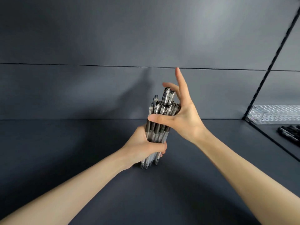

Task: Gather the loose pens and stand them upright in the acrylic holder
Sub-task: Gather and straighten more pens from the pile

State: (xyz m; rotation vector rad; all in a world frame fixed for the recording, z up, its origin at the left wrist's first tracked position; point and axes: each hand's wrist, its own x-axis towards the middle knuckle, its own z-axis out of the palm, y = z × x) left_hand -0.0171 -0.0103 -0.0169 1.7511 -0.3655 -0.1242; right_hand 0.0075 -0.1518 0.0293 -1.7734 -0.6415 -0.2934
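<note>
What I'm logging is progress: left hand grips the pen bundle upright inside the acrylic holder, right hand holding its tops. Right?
No: in the head view the left hand grips the pen bundle upright on the table; the acrylic holder sits apart, far right.

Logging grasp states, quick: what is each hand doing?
Left hand: grips the pen bundle low down.
Right hand: thumb and curled fingers hold the bundle's top.

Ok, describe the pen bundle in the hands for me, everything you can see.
The pen bundle is clear plastic barrels with black grips and clear caps, standing nearly upright, lower ends seemingly on the dark surface. The left hand grips its lower half; the right hand holds the top, thumb across the front. Two pens stick up higher.
</note>
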